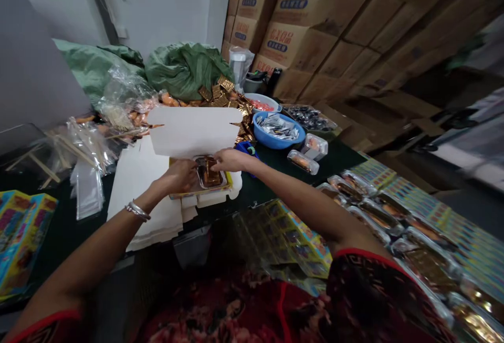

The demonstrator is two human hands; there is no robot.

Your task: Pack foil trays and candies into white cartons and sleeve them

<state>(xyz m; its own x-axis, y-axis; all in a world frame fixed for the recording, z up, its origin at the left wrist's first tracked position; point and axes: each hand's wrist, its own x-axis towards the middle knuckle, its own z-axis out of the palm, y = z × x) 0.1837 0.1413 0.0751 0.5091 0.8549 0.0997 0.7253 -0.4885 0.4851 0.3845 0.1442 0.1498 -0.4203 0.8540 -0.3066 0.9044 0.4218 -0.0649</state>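
Observation:
In front of me is an open carton, its white inner lid standing up and its printed yellow side showing low at the front. A small clear plastic tray holding brown-gold wrapped packets is within the carton's right part. My left hand has its fingers closed at the tray's left edge; the fingertips are partly hidden. From the right, my right hand reaches the tray's upper right rim, fingers bent against it beside the packets. Flat white cartons lie stacked beneath and left of the open one.
Behind the carton lie piled gold packets and green sacks. A blue basin of sachets and two packed trays are at the right. Clear bags and wooden sticks lie left. Filled trays line the right side; brown boxes rise behind.

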